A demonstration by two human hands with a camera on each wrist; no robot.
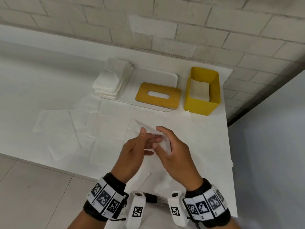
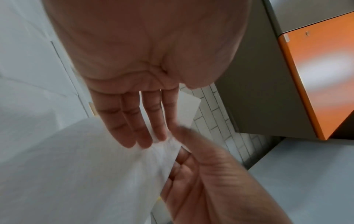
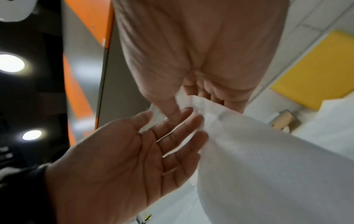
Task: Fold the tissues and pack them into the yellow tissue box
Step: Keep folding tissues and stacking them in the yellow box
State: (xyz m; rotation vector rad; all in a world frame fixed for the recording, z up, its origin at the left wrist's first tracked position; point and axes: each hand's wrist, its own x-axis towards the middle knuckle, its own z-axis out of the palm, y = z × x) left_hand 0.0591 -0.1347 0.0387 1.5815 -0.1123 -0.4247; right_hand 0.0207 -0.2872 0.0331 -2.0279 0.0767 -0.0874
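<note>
Loose tissues (image 1: 56, 129): several flat white sheets, unfolded, lay spread across the left and middle of the table (image 1: 214, 146), overlapping one another.

Tissue stack (image 1: 112, 78): a squared pile of white sheets stood at the far left end of the white tray (image 1: 171, 76), hard against the brick wall (image 1: 181, 30).

Lid (image 1: 158, 95): wooden, yellow-brown, with an oval slot; it rested on the near right part of the tray, its near edge hanging over the tray's rim.

Yellow box (image 1: 200, 104): open-topped, upright, just right of the tray and apart from the lid. Contents: one folded tissue (image 1: 198, 90) lying flat on the bottom. A small corner of another sheet showed at the box's near left foot.

Left hand (image 1: 133, 152): raised over the table's middle, fingers straight and slightly spread, fingertips (image 2: 145, 141) touching the held tissue (image 2: 86, 174); thumb up. It gripped nothing.

Held tissue: white, lifted off the table between the two hands, hanging as a soft draped sheet in both wrist views.

Right hand (image 1: 175, 152): beside the left one, thumb and curled fingers pinching the tissue's upper edge (image 3: 191, 103).

Both wrists carried black bands with black-and-white code tags (image 1: 105, 198).

Orange panel (image 2: 321, 68): seen at the edge of both wrist views, off the table.
</note>
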